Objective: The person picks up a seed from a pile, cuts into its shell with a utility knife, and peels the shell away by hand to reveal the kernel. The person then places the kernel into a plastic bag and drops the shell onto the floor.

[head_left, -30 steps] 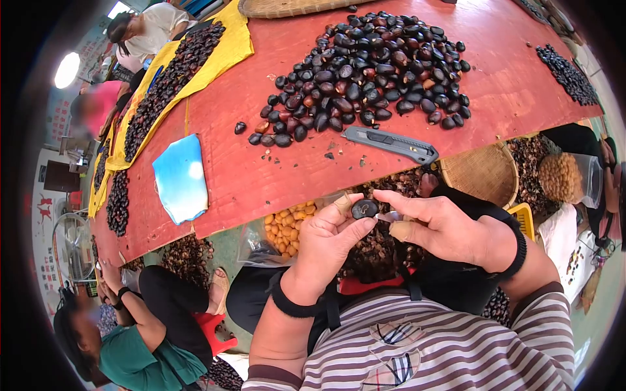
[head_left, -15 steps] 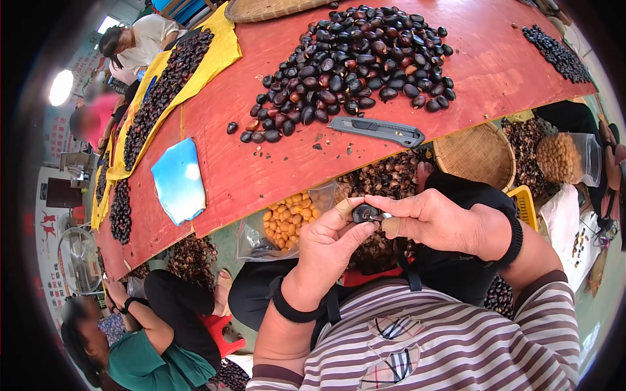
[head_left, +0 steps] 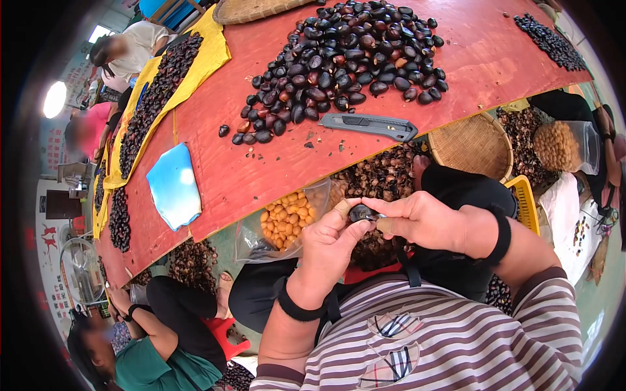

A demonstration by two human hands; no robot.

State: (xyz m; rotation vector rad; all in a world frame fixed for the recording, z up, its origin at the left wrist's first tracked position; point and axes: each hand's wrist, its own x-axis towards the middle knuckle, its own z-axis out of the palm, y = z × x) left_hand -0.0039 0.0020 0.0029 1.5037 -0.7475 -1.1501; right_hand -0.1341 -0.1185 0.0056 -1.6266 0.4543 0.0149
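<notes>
My left hand (head_left: pixel 326 238) pinches a dark, glossy nut (head_left: pixel 360 212) between thumb and fingers, above my lap. From the other side, my right hand (head_left: pixel 427 221) grips a small shiny metal tool (head_left: pixel 380 216) whose tip meets the nut; the fingers cover most of it, so its kind does not show. Just left of my hands, a clear plastic bag (head_left: pixel 244 241) holds orange-yellow kernels (head_left: pixel 285 220). Broken brown shells (head_left: pixel 385 173) lie heaped below the table edge. On the table, a grey utility knife (head_left: pixel 370 126) rests in front of a big pile of dark nuts (head_left: pixel 352 65).
The red table (head_left: pixel 241 179) carries a blue-and-white pad (head_left: pixel 175 186) and a yellow cloth (head_left: pixel 212 49) with more nuts. To my right stand a round woven basket (head_left: pixel 473 148) and a yellow plastic basket (head_left: pixel 525 202). A person in green (head_left: pixel 156 358) sits close on the left.
The view has shifted slightly, so the table things sit a little further left and up. Both hands keep their hold, with the nut turned slightly between them.
</notes>
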